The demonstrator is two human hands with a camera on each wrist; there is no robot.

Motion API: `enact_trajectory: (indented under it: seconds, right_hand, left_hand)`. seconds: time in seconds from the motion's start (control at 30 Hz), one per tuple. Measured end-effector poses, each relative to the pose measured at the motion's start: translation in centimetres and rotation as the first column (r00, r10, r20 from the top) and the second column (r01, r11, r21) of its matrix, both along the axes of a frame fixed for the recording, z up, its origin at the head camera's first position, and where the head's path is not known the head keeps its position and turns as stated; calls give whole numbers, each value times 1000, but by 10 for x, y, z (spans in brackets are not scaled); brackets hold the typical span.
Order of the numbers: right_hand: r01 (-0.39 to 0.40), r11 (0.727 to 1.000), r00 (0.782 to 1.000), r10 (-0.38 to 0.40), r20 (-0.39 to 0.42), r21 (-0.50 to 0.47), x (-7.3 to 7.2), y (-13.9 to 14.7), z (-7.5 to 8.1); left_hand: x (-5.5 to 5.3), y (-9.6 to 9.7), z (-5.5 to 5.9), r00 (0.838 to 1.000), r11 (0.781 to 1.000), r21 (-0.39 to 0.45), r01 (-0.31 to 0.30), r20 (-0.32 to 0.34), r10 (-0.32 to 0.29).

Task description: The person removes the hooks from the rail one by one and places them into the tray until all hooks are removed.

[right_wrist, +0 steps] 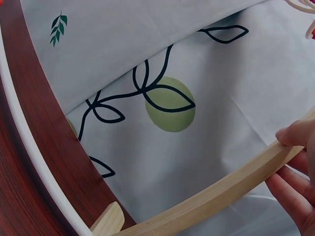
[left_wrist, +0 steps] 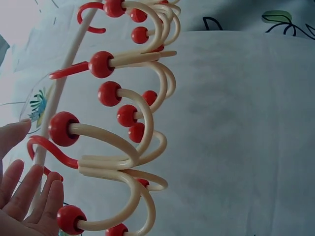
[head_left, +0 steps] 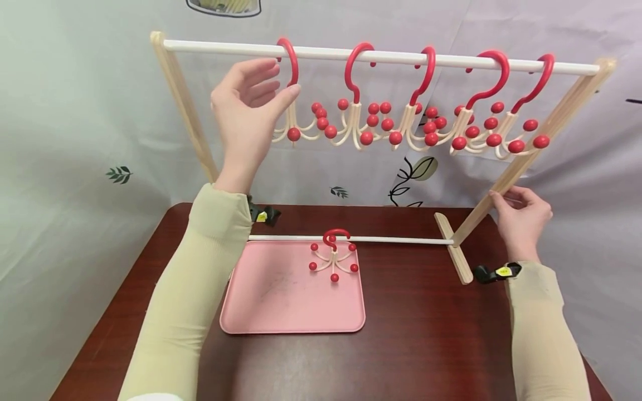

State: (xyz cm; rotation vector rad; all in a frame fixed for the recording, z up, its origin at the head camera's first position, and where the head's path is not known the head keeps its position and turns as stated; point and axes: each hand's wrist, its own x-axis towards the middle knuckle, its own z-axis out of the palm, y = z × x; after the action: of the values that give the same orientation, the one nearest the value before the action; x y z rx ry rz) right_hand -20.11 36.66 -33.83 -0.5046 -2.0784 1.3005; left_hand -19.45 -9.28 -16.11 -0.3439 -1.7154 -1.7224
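Observation:
Around the leftmost red-hooked multi-arm hanger [head_left: 292,114] my left hand [head_left: 246,106] is held with thumb and fingers spread apart. In the left wrist view the fingers [left_wrist: 22,196] are straight, and the hanger's red hook [left_wrist: 54,150] loops over the white rod between thumb and fingers. My right hand [head_left: 523,214] grips the right wooden post [head_left: 526,153] of the rack low down, thumb [right_wrist: 295,133] on one side and fingers on the other. Several similar hangers with red balls hang along the white top rod [head_left: 210,48].
A pink tray [head_left: 281,312] lies on the dark red wooden table [head_left: 416,334]; another red-hooked hanger [head_left: 334,259] rests on its back right part. The rack's lower white rod [head_left: 401,240] runs behind the tray to the wooden foot [head_left: 453,250]. Patterned cloth [head_left: 301,172] hangs behind.

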Motion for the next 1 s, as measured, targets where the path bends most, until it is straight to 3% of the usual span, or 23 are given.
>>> enact_trajectory:
  seconds: [0.2, 0.63, 0.87, 1.0]
  right_hand:
    - [-1, 1000, 1000, 1, -1, 0, 0, 0, -1]
    - [4, 1000, 999, -3, -33, 24, 0, -1, -1]
    - [2, 1000, 999, -2, -33, 22, 0, -2, -2]
    - [2, 1000, 999, -1, -32, 24, 0, -3, -2]
  left_hand:
    - [-11, 2, 1, 998, 999, -45, -24, 64, 26]
    - [-28, 4, 0, 995, 994, -85, -61, 70, 67]
    - [-24, 3, 4, 996, 996, -67, -58, 65, 62]
    - [-24, 1, 3, 998, 998, -27, -59, 27, 60]
